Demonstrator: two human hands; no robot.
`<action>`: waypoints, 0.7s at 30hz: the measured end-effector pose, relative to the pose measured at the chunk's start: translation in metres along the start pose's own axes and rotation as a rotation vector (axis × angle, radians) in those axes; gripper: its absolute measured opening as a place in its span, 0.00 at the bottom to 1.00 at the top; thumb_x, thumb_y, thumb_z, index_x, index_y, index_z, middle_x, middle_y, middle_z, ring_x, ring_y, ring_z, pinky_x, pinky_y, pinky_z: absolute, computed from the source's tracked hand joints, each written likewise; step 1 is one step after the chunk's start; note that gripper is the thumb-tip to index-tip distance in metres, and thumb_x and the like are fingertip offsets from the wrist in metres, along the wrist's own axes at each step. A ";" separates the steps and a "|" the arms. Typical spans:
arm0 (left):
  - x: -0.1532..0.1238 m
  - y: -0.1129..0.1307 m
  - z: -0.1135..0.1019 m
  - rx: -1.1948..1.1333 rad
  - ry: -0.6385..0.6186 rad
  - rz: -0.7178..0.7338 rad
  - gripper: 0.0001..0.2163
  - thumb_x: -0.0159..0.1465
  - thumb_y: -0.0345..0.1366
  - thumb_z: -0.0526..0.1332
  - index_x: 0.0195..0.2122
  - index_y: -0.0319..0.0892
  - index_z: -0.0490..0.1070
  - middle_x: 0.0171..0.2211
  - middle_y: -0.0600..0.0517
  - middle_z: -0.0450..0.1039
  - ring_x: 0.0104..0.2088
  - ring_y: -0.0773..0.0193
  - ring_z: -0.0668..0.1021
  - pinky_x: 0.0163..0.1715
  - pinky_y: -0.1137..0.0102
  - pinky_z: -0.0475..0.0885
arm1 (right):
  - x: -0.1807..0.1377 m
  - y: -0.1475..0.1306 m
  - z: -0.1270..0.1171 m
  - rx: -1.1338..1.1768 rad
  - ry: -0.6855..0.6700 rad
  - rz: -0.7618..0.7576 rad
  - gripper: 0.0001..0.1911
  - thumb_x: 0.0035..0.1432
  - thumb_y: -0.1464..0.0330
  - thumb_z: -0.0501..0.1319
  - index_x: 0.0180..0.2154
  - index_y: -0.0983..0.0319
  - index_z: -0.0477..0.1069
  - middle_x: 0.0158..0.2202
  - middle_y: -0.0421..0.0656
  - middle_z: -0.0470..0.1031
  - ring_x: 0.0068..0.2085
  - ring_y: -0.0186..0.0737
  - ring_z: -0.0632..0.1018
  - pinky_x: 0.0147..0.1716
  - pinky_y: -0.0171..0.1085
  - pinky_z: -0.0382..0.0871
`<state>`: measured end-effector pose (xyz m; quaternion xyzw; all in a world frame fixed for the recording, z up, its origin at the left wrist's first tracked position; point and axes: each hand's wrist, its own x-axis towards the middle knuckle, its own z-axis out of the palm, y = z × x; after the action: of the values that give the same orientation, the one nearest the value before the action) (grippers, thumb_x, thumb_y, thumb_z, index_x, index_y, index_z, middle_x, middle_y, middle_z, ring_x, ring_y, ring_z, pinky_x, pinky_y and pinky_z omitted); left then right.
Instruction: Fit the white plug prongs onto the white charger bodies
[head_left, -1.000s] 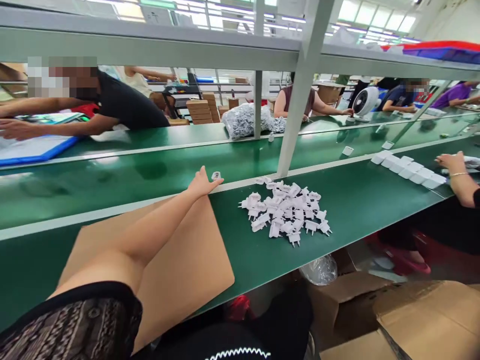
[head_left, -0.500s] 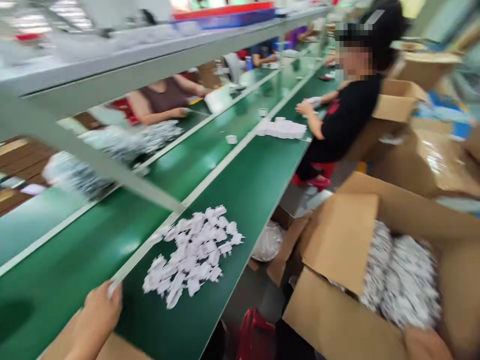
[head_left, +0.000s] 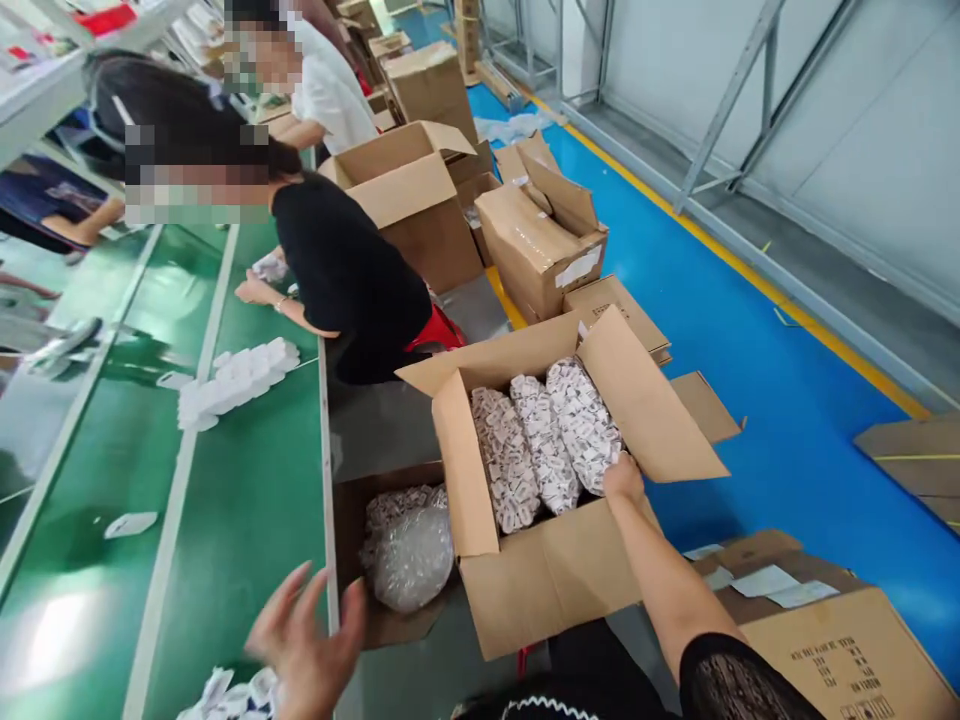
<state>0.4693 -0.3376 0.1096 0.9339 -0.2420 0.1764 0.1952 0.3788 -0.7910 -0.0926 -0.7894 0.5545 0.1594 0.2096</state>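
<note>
My right hand (head_left: 624, 482) reaches into an open cardboard box (head_left: 551, 570), its fingers closed on the near end of a clear bag of small white plastic parts (head_left: 586, 420). Two similar bags, a middle bag (head_left: 546, 440) and a left bag (head_left: 506, 465), lie beside it in the box. My left hand (head_left: 311, 640) is raised near the edge of the green workbench with fingers spread and nothing in it. Just below and left of that hand, loose white parts (head_left: 232, 695) lie on the bench, partly cut off by the frame.
A lower box (head_left: 390, 625) holding bagged parts stands between bench (head_left: 262, 510) and open box. A co-worker in black (head_left: 352, 270) sits ahead, near a row of stacked white pieces (head_left: 240, 380). More cartons (head_left: 540, 250) stand along the blue floor (head_left: 675, 310); a printed carton (head_left: 847, 640) is at lower right.
My view has swung right, towards the box. My left hand has left the pale strip on the bench and now hangs spread in the air. My right hand is still at the box.
</note>
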 end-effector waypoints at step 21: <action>0.229 0.224 0.476 -0.009 -0.793 -0.300 0.21 0.77 0.43 0.47 0.59 0.33 0.70 0.61 0.27 0.67 0.63 0.39 0.70 0.59 0.52 0.67 | 0.004 0.023 0.022 0.039 -0.177 -0.042 0.18 0.69 0.71 0.54 0.58 0.62 0.72 0.51 0.53 0.82 0.52 0.49 0.82 0.46 0.37 0.69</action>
<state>0.6524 -0.8202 -0.1414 0.9535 -0.1606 -0.2280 0.1145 0.3576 -0.7898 -0.1168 -0.7795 0.5200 0.2132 0.2767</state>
